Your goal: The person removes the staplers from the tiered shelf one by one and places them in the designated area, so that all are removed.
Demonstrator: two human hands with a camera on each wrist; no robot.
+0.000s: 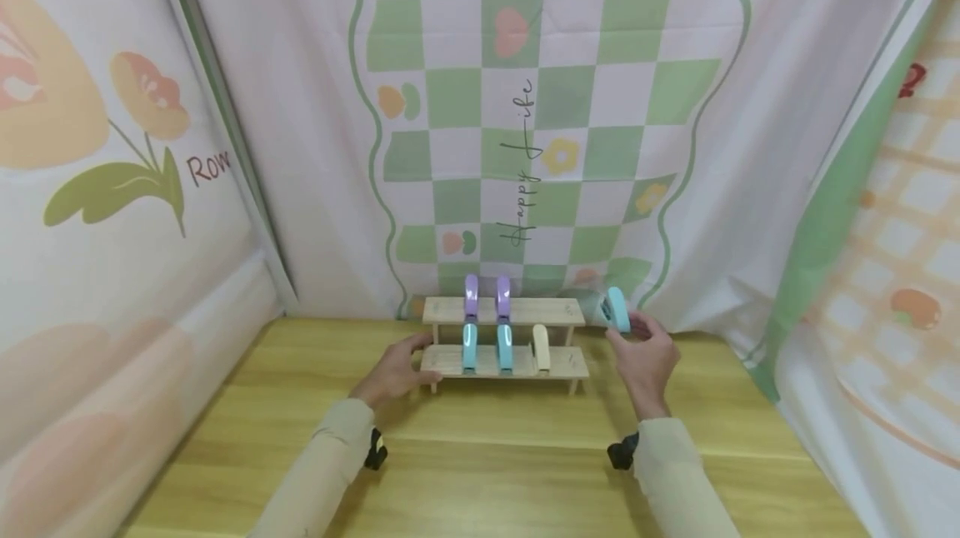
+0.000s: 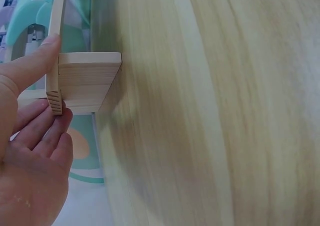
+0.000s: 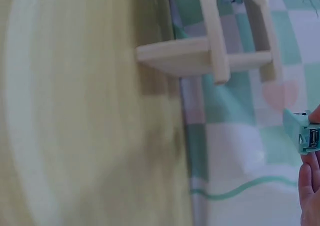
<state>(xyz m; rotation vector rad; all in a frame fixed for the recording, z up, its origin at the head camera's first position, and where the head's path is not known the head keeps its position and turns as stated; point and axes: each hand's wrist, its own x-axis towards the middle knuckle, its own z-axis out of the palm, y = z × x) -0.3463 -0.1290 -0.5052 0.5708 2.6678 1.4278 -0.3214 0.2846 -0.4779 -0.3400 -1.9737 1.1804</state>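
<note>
A small two-tier wooden rack stands at the back of the table. My left hand grips the left end of its lower shelf, thumb on top and fingers below in the left wrist view. To the right of the rack, my right hand holds a light-blue stapler up between thumb and fingers; its metal spring shows in the right wrist view. On the lower shelf are two light-blue staplers and a cream stapler. Two purple staplers are side by side on the upper shelf.
The wooden table reaches back to a curtain with a green check print. Printed cloth hangs along the left side, and another cloth on the right.
</note>
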